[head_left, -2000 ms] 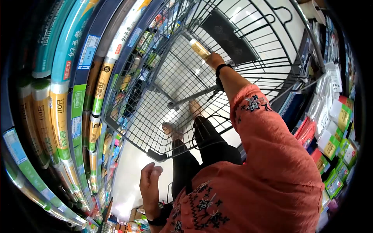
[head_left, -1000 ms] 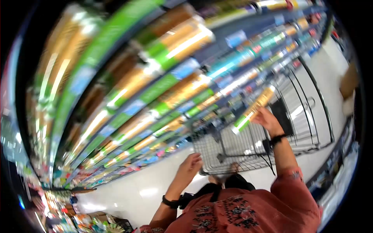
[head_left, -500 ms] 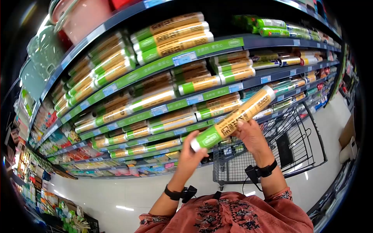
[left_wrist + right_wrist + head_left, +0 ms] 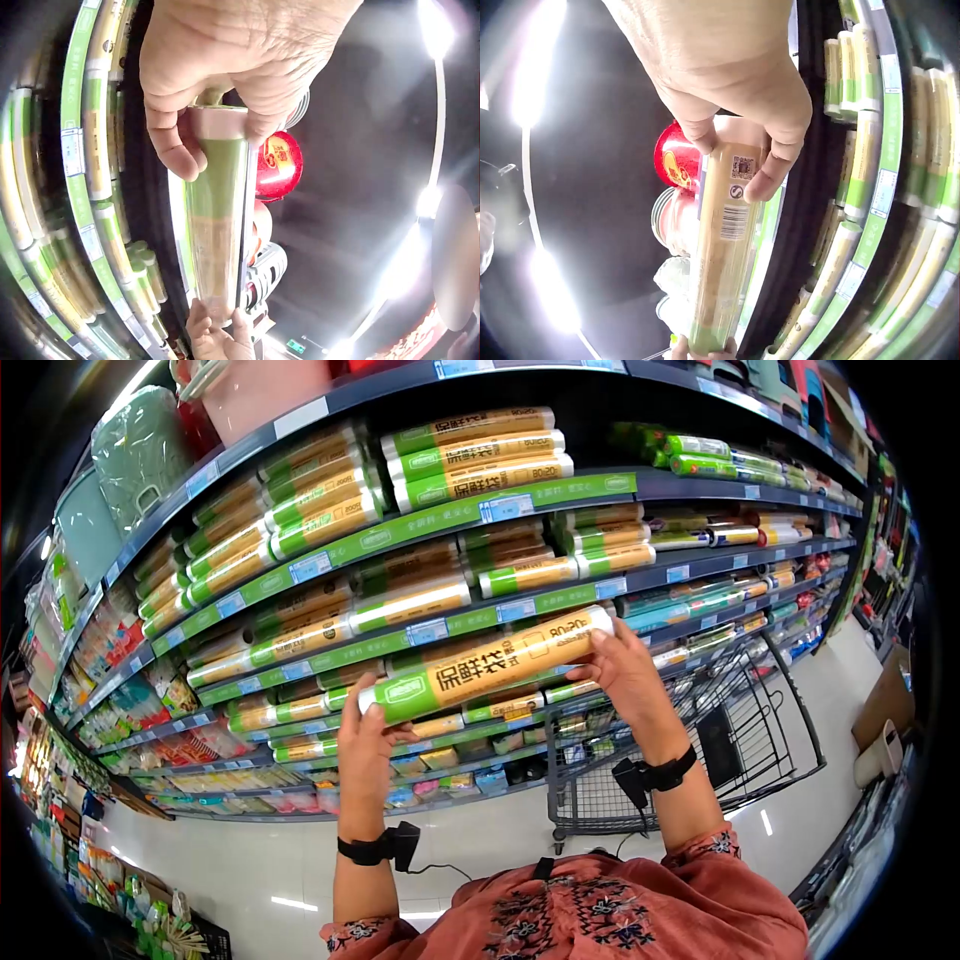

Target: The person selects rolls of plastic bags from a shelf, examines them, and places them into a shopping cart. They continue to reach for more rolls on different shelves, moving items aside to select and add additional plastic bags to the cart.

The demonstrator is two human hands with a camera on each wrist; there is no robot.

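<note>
A roll of food storage bags (image 4: 490,665), with a green and tan label, is held up nearly level in front of the shelves, its printed face toward the head camera. My left hand (image 4: 366,745) grips its green end between thumb and fingers. At the tan end, my right hand (image 4: 628,678) pinches the roll the same way. In the left wrist view the roll (image 4: 217,202) stretches away from the near hand to the other hand. The right wrist view shows a barcode and a square code on the back of the roll (image 4: 727,225).
Shelves (image 4: 400,525) in front carry stacked rolls of the same look, with a pink bucket (image 4: 255,400) and green tubs on top. A wire shopping cart (image 4: 690,760) stands at the right on the pale floor (image 4: 250,850). A brown carton (image 4: 885,695) lies farther right.
Two seconds ago the right hand held the roll over the cart. It came up before the shelves, the left hand took its green end, and the roll has turned more level.
</note>
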